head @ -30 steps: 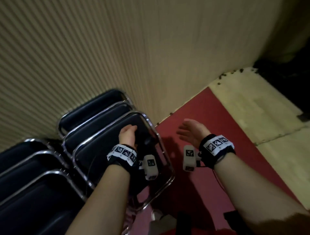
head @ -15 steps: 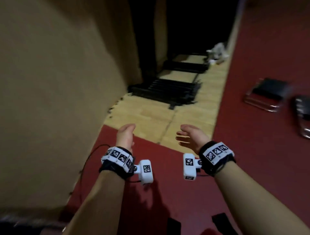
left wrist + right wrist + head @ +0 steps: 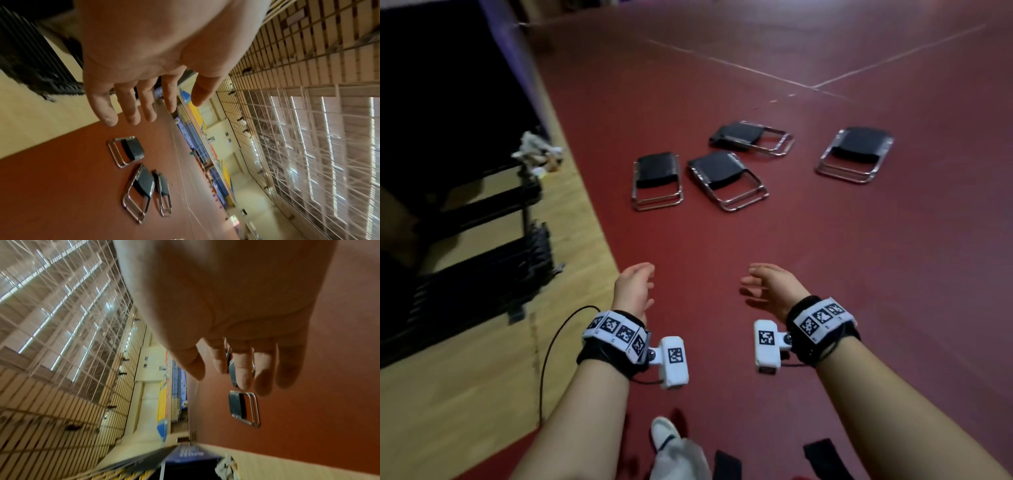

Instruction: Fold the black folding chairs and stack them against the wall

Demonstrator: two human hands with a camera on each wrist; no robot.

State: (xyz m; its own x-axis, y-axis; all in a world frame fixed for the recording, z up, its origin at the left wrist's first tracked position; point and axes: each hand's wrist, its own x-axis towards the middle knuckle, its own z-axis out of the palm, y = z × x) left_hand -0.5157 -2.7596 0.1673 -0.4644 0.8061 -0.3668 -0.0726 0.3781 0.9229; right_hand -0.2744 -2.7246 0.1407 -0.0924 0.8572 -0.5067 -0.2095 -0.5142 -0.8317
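Several black folding chairs with chrome frames lie flat on the red floor ahead: one at the left [image 3: 656, 180], one beside it [image 3: 726, 178], one behind [image 3: 750, 137] and one off to the right [image 3: 858, 152]. My left hand [image 3: 635, 287] and right hand [image 3: 770, 284] hover empty in front of me, well short of the chairs, fingers relaxed. The left wrist view shows the left hand [image 3: 133, 91] spread above three chairs, the nearest [image 3: 127, 151]. In the right wrist view the right hand [image 3: 236, 344] hangs loose near a chair [image 3: 243, 408].
A pale wooden strip [image 3: 465, 377] runs along the left, with black slatted racks [image 3: 482, 274] and a heap of crumpled white stuff [image 3: 537, 154]. A black cable [image 3: 551, 346] loops by my left wrist. My white shoe [image 3: 662, 431] shows below. White lines [image 3: 756, 72] cross the floor.
My view has swung right, away from the wall and the stacked chairs, out to the open red floor with the flat chairs. Both hands stay empty and held out in front.
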